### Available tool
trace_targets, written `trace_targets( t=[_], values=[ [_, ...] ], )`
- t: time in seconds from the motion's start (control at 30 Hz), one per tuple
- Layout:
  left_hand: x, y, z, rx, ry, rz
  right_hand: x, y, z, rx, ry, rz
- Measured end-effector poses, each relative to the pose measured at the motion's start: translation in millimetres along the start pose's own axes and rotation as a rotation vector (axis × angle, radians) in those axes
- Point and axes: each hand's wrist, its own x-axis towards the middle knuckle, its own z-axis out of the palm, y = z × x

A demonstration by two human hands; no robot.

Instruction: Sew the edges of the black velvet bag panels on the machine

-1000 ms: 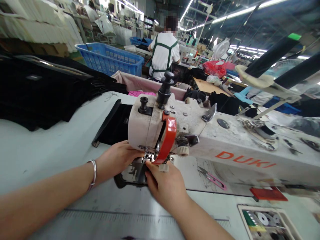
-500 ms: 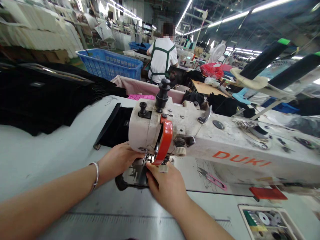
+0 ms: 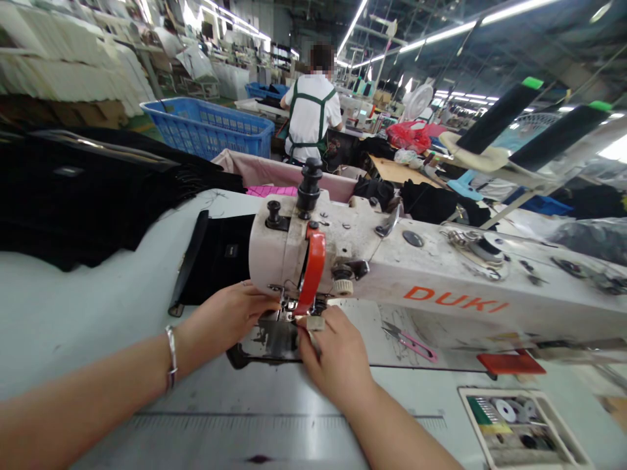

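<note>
A white DUKI sewing machine (image 3: 441, 277) with a red guard (image 3: 309, 271) stands on the pale table (image 3: 88, 307). My left hand (image 3: 223, 320) lies under the machine head, its fingertips tucked in by the needle area and hidden there. My right hand (image 3: 337, 356) is at the needle plate (image 3: 267, 339) below the guard, fingers curled and pinched close to the presser foot; what they pinch is too small to make out. A black fabric piece (image 3: 215, 261) lies behind the machine head.
Black garments (image 3: 83, 189) are piled at the left. Pink-handled snips (image 3: 411, 339) lie under the machine arm, a red tag (image 3: 512, 362) beside them, a tray of bobbins (image 3: 519, 427) at lower right. A blue basket (image 3: 210, 127) and a person in an apron (image 3: 311, 117) are behind.
My right hand has shifted slightly right and up toward the presser foot. The view has drifted a little, and my left hand stays by the needle.
</note>
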Motion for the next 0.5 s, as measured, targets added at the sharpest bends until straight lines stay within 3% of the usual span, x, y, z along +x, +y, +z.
trace_targets(
  t=[0.33, 0.5],
  values=[
    [-3, 2, -6, 0.122, -0.130, -0.009, 1, 5, 1, -0.102, -0.043, 0.086],
    [0, 0, -22, 0.097, -0.159, -0.069, 2, 4, -5, -0.114, -0.067, 0.109]
  ],
)
